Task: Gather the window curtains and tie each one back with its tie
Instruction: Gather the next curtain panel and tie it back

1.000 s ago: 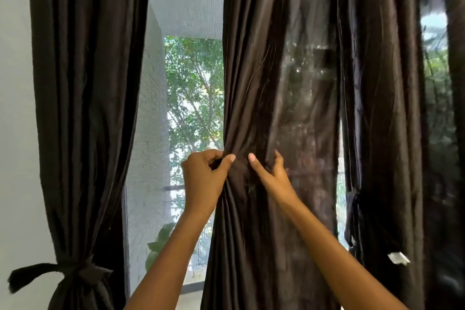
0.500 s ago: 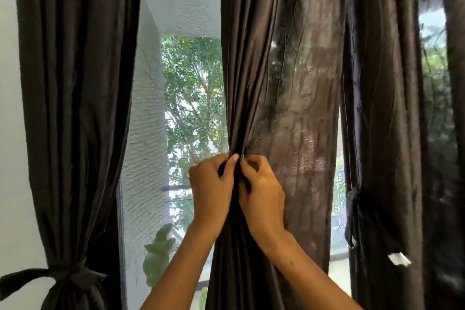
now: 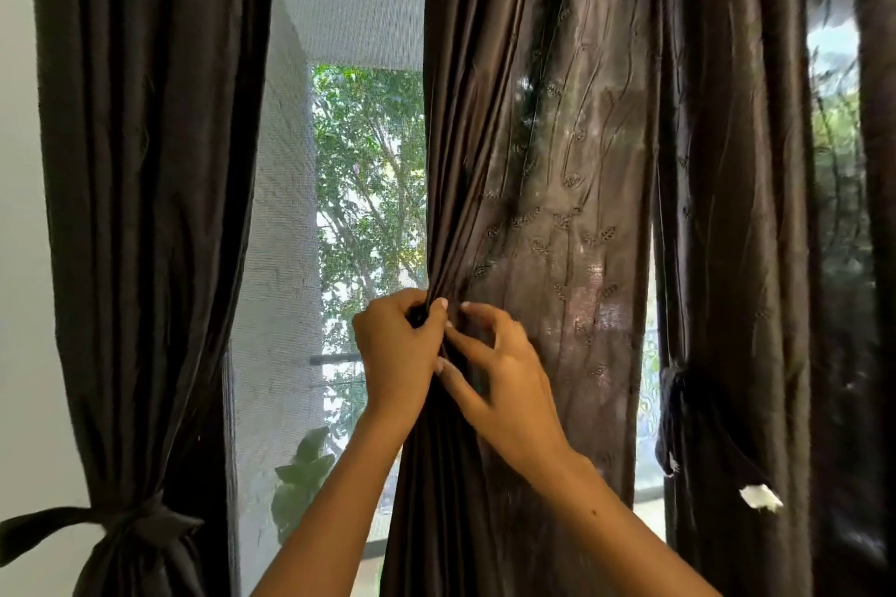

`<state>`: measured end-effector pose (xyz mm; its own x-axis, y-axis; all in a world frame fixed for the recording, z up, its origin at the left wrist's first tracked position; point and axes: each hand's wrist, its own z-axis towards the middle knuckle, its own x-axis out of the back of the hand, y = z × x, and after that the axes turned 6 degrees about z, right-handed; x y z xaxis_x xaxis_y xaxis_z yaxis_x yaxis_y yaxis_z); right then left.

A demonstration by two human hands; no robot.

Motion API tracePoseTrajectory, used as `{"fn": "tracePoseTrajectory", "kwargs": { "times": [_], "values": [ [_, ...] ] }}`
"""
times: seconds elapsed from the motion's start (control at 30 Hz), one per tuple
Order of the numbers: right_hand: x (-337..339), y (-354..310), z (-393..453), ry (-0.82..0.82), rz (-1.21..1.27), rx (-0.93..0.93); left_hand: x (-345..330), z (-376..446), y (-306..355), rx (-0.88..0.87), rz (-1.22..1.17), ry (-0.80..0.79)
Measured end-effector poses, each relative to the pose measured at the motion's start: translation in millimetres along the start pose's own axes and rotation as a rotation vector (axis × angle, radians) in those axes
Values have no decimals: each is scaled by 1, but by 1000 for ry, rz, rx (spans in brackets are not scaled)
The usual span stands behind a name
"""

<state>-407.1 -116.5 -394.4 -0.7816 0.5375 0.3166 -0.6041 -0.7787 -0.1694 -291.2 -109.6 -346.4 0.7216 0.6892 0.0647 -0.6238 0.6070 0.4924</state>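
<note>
A dark brown middle curtain (image 3: 543,189) hangs in front of the window, partly bunched along its left edge. My left hand (image 3: 397,349) grips the gathered folds at that edge. My right hand (image 3: 499,373) is just to its right, thumb and fingers spread and touching the fabric, pulling a pleat toward the bunch. The left curtain (image 3: 145,208) is gathered and bound low down by its dark tie (image 3: 131,524). A right curtain (image 3: 742,257) hangs loose, with a dark tie (image 3: 671,407) dangling at its left edge.
Through the window (image 3: 349,218) I see a mesh screen, a pale wall and green trees outside. A white wall (image 3: 22,257) borders the left curtain. A small white tag (image 3: 761,497) hangs on the right curtain.
My right hand reached onto the curtain, drew fabric to the left hand's bunch, then opened and shifted right again. The view moved slightly up and closer.
</note>
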Motion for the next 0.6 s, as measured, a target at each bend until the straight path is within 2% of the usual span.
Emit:
{"fn": "tracePoseTrajectory", "kwargs": {
  "times": [0.07,0.13,0.23,0.3,0.33,0.37,0.47,0.53,0.6],
  "values": [
    [1,9,3,210,17,-92,1,1,-3,9,-7,11],
    [3,14,9,312,55,-275,2,1,-3,2,-18,10],
    [6,20,22,233,420,-505,2,0,0,-2,-40,8],
    [10,21,30,234,689,-539,1,0,0,-1,-49,8],
    [10,21,32,234,710,-527,1,0,-1,-4,-51,9],
    [9,21,32,252,631,-485,0,0,-1,-10,-54,7],
    [4,15,22,384,168,-262,-2,-2,0,-19,-72,-1],
    [-4,3,14,349,23,-159,-4,-4,1,-35,-79,-7],
    [-11,-4,10,257,14,-142,-5,-7,4,-48,-91,-22]
  ]
}}
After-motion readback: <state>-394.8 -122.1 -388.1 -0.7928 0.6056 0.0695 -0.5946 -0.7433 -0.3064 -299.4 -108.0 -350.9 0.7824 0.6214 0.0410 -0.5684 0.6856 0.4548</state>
